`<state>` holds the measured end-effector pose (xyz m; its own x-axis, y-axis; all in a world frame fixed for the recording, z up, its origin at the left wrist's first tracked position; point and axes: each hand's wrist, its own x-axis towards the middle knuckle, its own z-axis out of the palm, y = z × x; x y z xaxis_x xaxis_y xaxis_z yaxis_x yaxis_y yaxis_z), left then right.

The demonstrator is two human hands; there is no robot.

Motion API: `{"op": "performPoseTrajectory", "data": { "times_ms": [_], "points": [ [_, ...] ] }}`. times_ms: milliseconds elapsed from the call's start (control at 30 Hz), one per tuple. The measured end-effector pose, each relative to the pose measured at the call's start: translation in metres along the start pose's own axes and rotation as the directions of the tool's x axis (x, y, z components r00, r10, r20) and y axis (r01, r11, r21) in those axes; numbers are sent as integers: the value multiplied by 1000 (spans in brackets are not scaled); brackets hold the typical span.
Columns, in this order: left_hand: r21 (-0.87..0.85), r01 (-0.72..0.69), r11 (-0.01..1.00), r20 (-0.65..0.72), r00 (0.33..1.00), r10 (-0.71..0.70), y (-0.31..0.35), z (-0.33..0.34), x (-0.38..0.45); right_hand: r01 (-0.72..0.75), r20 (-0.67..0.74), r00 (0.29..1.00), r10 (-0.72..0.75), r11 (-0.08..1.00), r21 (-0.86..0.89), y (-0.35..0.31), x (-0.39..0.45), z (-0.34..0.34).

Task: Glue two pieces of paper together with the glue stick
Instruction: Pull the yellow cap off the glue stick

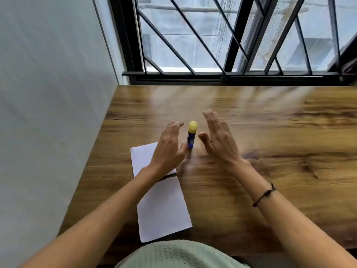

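Observation:
A glue stick [191,134] with a blue body and a yellow cap stands upright on the wooden table [270,151]. My left hand [169,148] hovers just left of it with fingers straight, its thumb near the stick's base. My right hand [219,137] is to the right of the stick, fingers straight and spread, not touching it. White paper [162,207] lies on the table under my left forearm. A dark line crosses it where one sheet's edge seems to lie over another.
A white wall [48,113] bounds the table on the left. A window with black diagonal bars [212,45] runs along the table's far edge. The table's near edge meets my green-clad torso [179,256].

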<state>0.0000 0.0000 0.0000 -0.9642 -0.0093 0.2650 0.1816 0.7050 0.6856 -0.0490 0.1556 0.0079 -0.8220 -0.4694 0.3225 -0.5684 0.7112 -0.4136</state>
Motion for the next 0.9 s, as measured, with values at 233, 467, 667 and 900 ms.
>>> {"op": "performPoseTrajectory", "data": {
  "times_ms": [233, 467, 667, 900],
  "points": [
    [-105, 18, 994, -37, 999, -22, 10, 9, 5, 3, -50, 999, -2, 1000, 30, 0, -4, 8],
    [-246, 60, 967, -177, 978, -106, 26, 12, 16, 134, -236, 963, -128, 991, 11, -21, 8, -6],
    [-220, 8, 976, -204, 978, -53, 25, 8, 11, 185, -218, 960, -175, 982, 27, -30, 15, -14],
    [-294, 2, 956, -208, 976, -67, 26, 2, 5, 319, -190, 929, -318, 947, -25, -44, 20, -25]
  ]
}}
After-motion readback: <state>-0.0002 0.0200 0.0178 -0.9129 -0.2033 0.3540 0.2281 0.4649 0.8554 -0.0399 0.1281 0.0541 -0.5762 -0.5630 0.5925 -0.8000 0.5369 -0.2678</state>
